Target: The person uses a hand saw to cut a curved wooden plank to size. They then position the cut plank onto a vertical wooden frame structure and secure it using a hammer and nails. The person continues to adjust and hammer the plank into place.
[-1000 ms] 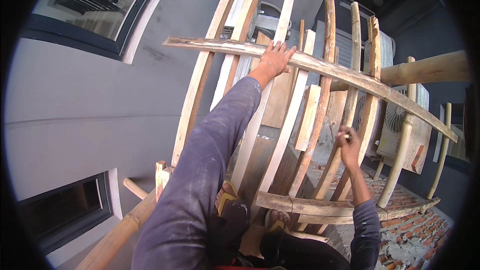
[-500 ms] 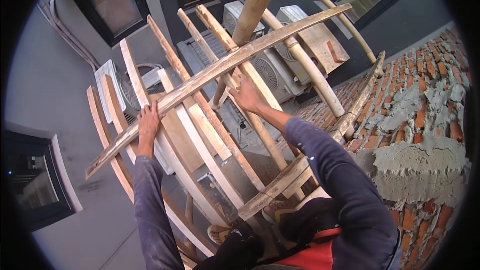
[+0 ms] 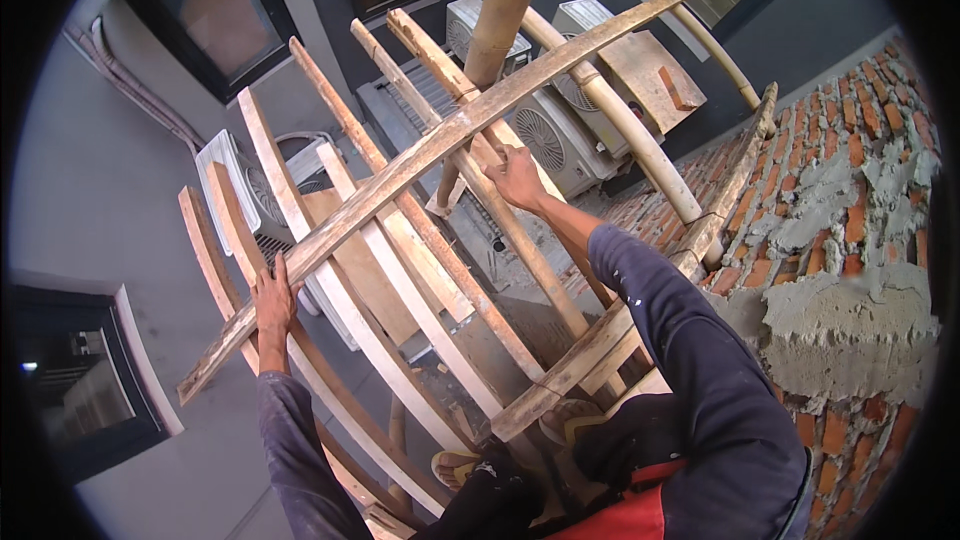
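Crossbar (image 3: 455,132) — stiff, heavyish, I judged remotely (best held well apart); left hand (image 3: 273,305) lay over it, right hand (image 3: 516,180) against a slat (image 3: 430,53), grips unclear.

The right fingers (image 3: 497,169) seem partly hidden.

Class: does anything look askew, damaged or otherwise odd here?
The wooden slats end unevenly past the wooden crosspiece, so look misaligned; at right, ragged mortar leaves the brick wall patchy.
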The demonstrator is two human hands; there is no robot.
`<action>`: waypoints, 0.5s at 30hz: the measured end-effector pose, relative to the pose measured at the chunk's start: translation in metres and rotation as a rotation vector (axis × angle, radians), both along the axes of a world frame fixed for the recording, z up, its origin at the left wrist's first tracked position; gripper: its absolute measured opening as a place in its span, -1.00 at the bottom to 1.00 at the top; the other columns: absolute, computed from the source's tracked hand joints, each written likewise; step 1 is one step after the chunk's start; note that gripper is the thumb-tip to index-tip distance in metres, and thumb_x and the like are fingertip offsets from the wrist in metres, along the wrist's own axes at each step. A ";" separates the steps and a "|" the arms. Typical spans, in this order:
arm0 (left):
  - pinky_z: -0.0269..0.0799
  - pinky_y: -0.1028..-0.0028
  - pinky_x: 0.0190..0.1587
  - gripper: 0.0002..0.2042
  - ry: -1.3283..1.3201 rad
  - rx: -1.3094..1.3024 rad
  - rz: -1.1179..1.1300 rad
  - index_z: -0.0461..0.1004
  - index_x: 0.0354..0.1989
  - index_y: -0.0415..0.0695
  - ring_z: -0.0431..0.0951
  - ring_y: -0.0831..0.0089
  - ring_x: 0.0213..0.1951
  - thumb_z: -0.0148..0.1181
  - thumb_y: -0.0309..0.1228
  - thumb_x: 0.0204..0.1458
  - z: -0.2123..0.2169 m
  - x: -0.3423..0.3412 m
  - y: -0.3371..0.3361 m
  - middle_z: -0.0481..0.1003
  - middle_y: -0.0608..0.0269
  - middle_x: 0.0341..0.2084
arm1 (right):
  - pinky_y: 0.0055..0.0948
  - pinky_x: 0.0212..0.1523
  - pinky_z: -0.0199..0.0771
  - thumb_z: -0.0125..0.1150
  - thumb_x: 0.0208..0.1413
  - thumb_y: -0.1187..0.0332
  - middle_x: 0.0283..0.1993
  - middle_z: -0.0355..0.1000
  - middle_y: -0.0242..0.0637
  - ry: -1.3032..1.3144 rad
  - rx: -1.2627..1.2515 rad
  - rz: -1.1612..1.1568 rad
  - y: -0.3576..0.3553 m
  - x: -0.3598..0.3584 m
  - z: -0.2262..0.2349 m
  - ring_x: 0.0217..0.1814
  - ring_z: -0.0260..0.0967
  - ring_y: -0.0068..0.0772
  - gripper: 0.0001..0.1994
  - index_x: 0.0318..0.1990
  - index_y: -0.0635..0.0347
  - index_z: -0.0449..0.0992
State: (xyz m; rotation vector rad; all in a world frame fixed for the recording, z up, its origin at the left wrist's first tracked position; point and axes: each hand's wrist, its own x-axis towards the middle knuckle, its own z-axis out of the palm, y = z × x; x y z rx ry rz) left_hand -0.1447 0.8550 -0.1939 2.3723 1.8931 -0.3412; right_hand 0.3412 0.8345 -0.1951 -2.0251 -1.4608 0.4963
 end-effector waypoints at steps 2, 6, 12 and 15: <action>0.23 0.04 0.10 -0.28 -0.009 0.023 -0.028 -0.04 0.37 -0.02 0.29 -0.06 0.11 0.10 -0.05 0.10 -0.005 0.001 -0.005 0.26 -0.14 0.05 | -0.30 -0.16 0.47 0.29 0.01 0.18 -0.24 0.50 0.14 0.003 0.016 -0.006 0.007 -0.004 -0.008 -0.24 0.52 -0.15 -0.37 0.14 0.47 0.29; 0.23 0.05 0.09 -0.28 -0.031 0.064 -0.037 -0.01 0.36 -0.03 0.30 -0.04 0.10 0.11 -0.04 0.09 -0.010 -0.002 -0.008 0.26 -0.13 0.05 | -0.20 0.10 0.35 0.26 0.03 0.13 -0.03 0.41 0.09 0.483 -0.104 -0.036 0.028 -0.046 0.009 -0.02 0.39 0.06 -0.29 0.24 0.38 0.16; 0.23 0.04 0.08 -0.30 -0.048 0.061 -0.049 0.00 0.35 -0.04 0.31 -0.04 0.09 0.10 -0.06 0.10 -0.005 0.001 -0.022 0.29 -0.12 0.02 | -0.30 -0.24 0.46 0.26 0.06 0.27 -0.08 0.39 0.04 0.842 -0.138 -0.437 0.049 -0.092 0.009 -0.20 0.41 -0.20 -0.21 0.28 0.37 -0.14; 0.24 0.02 0.08 -0.31 -0.051 0.029 -0.052 -0.01 0.36 -0.05 0.31 -0.07 0.08 0.08 -0.07 0.11 0.003 0.000 -0.033 0.30 -0.13 0.01 | -0.37 -0.46 0.44 0.28 0.02 0.34 -0.14 0.43 -0.05 0.752 -0.209 -0.667 0.057 -0.105 0.001 -0.32 0.41 -0.31 -0.44 0.09 0.43 0.18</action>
